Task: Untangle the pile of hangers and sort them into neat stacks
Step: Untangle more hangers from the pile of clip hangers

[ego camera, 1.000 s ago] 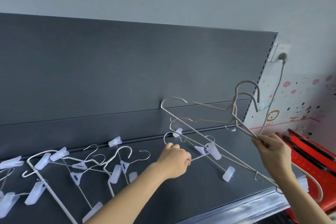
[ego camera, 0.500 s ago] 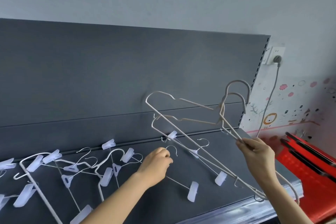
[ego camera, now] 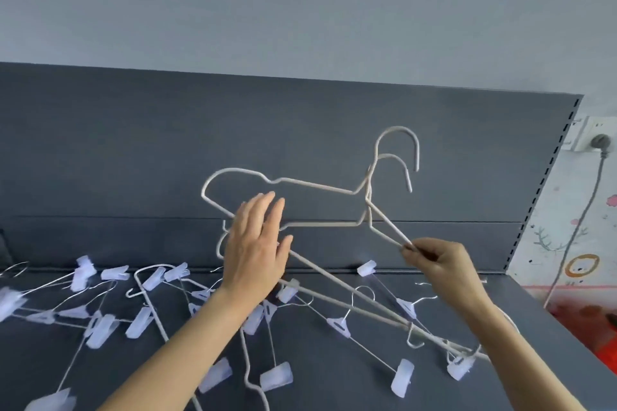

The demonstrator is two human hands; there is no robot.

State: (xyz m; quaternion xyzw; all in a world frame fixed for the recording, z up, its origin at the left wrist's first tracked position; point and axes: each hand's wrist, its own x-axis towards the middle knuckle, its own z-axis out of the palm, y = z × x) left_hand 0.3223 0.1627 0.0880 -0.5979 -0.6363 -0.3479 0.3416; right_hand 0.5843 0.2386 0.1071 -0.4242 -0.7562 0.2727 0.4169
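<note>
Two white wire hangers (ego camera: 314,185) are lifted together above the dark shelf (ego camera: 334,387), hooks up at the right. My right hand (ego camera: 440,265) pinches their sloping arms just below the necks. My left hand (ego camera: 255,247) is raised with straight fingers over the hangers' left end, holding nothing; whether it touches the wire I cannot tell. Several clip hangers (ego camera: 370,340) with pale translucent clips lie tangled on the shelf below and to the left (ego camera: 100,310). Another white wire hanger (ego camera: 153,310) lies among them.
The shelf's dark back panel (ego camera: 167,143) rises behind the hangers. A clip hanger sits close to the shelf's right front edge (ego camera: 460,367). A wall socket (ego camera: 597,140) with a grey cable is at the upper right. Something red (ego camera: 587,334) stands beyond the shelf's right end.
My left hand has let go of the clip hanger, risen and opened beside the lifted hangers' left end. The clip hanger now lies on the shelf. The right hand keeps its hold.
</note>
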